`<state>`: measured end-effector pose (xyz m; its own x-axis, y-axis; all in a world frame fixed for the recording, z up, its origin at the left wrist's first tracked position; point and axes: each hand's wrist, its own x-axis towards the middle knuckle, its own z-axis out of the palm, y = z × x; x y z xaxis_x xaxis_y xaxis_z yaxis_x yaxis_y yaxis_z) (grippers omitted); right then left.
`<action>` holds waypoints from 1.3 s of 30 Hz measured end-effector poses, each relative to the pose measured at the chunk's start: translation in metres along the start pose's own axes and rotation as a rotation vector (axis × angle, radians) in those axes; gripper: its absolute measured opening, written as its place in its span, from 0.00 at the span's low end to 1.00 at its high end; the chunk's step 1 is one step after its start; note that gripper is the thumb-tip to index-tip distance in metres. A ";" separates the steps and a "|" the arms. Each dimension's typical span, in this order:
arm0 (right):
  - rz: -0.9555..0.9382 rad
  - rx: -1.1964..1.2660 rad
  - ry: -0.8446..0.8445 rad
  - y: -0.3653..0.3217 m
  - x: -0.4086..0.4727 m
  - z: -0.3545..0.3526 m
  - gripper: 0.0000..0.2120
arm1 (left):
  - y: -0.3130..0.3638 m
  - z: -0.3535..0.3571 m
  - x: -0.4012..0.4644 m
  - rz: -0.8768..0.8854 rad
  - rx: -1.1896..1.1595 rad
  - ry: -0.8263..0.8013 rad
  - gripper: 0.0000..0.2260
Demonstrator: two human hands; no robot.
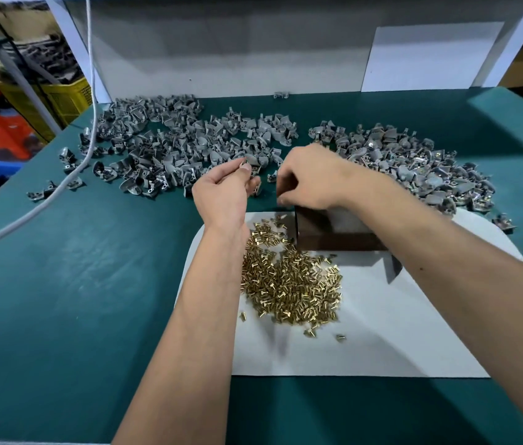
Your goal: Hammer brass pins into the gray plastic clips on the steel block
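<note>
A dark steel block [334, 232] stands on a white sheet [382, 332], with a heap of brass pins [289, 284] spread in front of it to the left. My left hand [225, 191] is raised palm-up beyond the pins and pinches a gray plastic clip [244, 163] between thumb and fingertips. My right hand [310, 178] hangs over the block's far left corner with its fingers curled downward. What those fingers hold is hidden. A dark gray wedge-shaped piece [393, 268] shows under my right forearm.
A large pile of gray clips [173, 146] covers the green table at the back left, and a second pile [414, 165] lies at the back right. A white cable [90, 91] hangs down and runs off the left side. A white panel stands behind.
</note>
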<state>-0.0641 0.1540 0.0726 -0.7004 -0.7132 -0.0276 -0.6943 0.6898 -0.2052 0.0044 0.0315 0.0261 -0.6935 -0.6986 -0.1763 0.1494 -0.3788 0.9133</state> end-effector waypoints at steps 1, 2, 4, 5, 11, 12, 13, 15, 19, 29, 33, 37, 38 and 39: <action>0.008 -0.038 -0.035 -0.005 0.002 0.004 0.04 | 0.001 -0.001 0.000 -0.004 -0.014 0.013 0.07; 0.027 -0.065 -0.063 -0.009 0.005 0.008 0.04 | 0.002 -0.002 0.001 -0.008 -0.025 0.023 0.07; 0.065 -0.097 -0.081 -0.013 0.008 0.016 0.06 | 0.003 -0.003 0.002 -0.013 -0.037 0.033 0.06; 0.071 -0.111 -0.080 -0.015 0.010 0.018 0.06 | 0.003 -0.003 0.003 -0.014 -0.041 0.034 0.06; 0.073 -0.181 -0.074 -0.025 0.011 0.023 0.13 | 0.003 -0.002 0.005 -0.006 -0.035 0.039 0.07; 0.073 -0.179 -0.083 -0.027 0.010 0.024 0.14 | 0.003 -0.002 0.005 -0.007 -0.033 0.038 0.07; 0.074 -0.176 -0.090 -0.029 0.010 0.025 0.14 | 0.003 -0.002 0.005 -0.007 -0.032 0.038 0.07; 0.071 -0.176 -0.096 -0.031 0.011 0.028 0.15 | 0.003 -0.001 0.004 -0.002 -0.034 0.036 0.07; 0.027 -0.190 -0.093 -0.035 0.010 0.029 0.09 | 0.002 -0.001 0.004 0.003 -0.046 0.038 0.07; 0.026 0.309 0.350 0.012 -0.044 -0.002 0.05 | -0.002 0.007 -0.005 0.098 -0.014 -0.188 0.10; 0.104 0.543 0.570 0.040 -0.074 0.007 0.05 | -0.010 0.018 -0.018 0.194 0.084 -0.357 0.09; 0.145 0.620 0.692 0.048 -0.091 0.022 0.06 | -0.021 0.025 -0.029 0.295 0.210 -0.467 0.07; 0.149 0.631 0.707 0.048 -0.094 0.025 0.07 | -0.023 0.026 -0.031 0.311 0.249 -0.487 0.07; 0.155 0.639 0.720 0.047 -0.096 0.028 0.08 | -0.025 0.027 -0.033 0.323 0.287 -0.505 0.07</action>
<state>-0.0250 0.2515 0.0384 -0.8572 -0.2275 0.4620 -0.5144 0.4204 -0.7475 0.0043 0.0804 0.0187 -0.9006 -0.3533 0.2530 0.2603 0.0275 0.9651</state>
